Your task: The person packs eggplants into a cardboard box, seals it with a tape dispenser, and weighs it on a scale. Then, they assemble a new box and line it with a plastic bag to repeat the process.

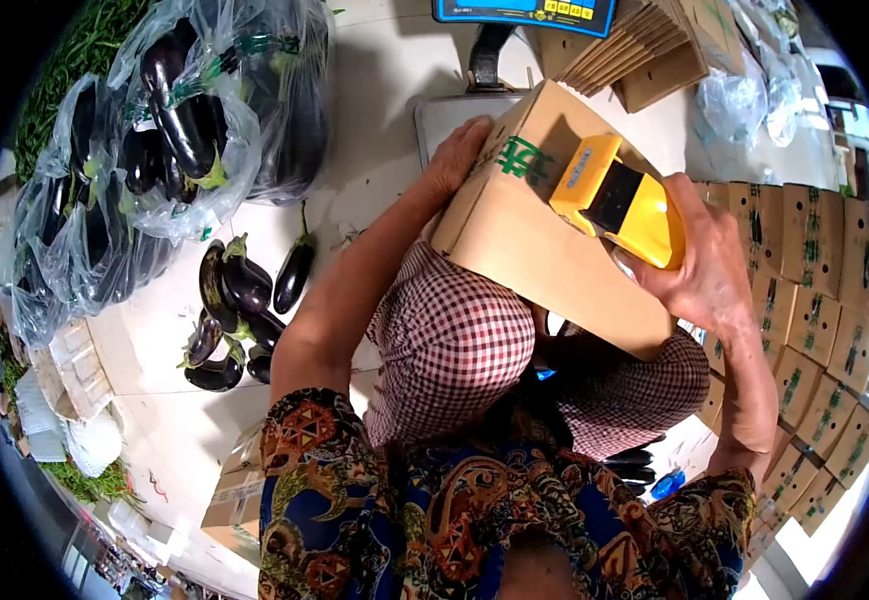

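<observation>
A cardboard box (490, 215) with green print rests tilted across my knees. My left hand (463, 152) grips its upper left edge, the fingers partly hidden behind the cardboard. In my right hand (700, 265) is a yellow tape dispenser (660, 222) with a black middle part, held against the face of the box. Part of my right fingers is hidden behind the dispenser. Any tape coming off it is too small to make out.
Loose eggplants (240, 290) lie on the floor at left, below clear plastic bags (225, 160) of more eggplants. A scale (435, 125) with a blue display (525, 12) stands ahead. Folded cardboard (625, 55) sits beyond; stacked boxes (805, 330) line the right.
</observation>
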A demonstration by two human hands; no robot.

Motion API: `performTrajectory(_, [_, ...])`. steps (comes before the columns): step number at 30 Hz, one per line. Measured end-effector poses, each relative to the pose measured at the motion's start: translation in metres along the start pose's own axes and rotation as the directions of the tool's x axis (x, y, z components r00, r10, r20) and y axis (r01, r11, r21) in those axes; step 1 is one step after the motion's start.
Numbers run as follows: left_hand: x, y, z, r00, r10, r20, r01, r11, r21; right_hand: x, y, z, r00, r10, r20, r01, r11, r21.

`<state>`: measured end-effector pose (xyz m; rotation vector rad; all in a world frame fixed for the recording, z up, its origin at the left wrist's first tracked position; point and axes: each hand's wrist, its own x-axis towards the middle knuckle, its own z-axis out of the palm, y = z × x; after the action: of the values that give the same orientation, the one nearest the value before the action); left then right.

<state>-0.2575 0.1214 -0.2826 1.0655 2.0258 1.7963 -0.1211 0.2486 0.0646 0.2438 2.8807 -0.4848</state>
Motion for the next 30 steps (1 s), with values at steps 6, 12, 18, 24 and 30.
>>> performTrajectory(6, [0.055,0.136,-0.062,0.969,-0.171,0.175,0.175,0.985,-0.004,0.0,0.015,0.004,0.992,-0.125,-0.031,0.124,0.991,-0.044])
performTrajectory(12, [0.06,0.185,-0.052,0.969,0.057,0.239,-0.151,0.907,0.394,-0.001,0.007,-0.008,0.997,-0.058,0.052,0.062,0.995,-0.079])
performTrajectory(18, [0.064,0.171,-0.057,0.9,0.173,0.399,-0.426,0.538,0.728,-0.044,0.056,-0.017,0.993,-0.083,0.081,0.094,0.986,-0.136])
performTrajectory(24, [0.067,0.173,-0.063,0.948,0.0,0.318,-0.224,0.71,0.667,-0.126,0.141,-0.003,0.997,-0.047,-0.06,0.045,0.999,-0.024])
performTrajectory(30, [0.067,0.186,-0.053,0.972,-0.184,0.148,0.06,0.799,0.598,-0.163,0.175,0.031,0.99,0.063,-0.126,-0.05,0.993,0.105])
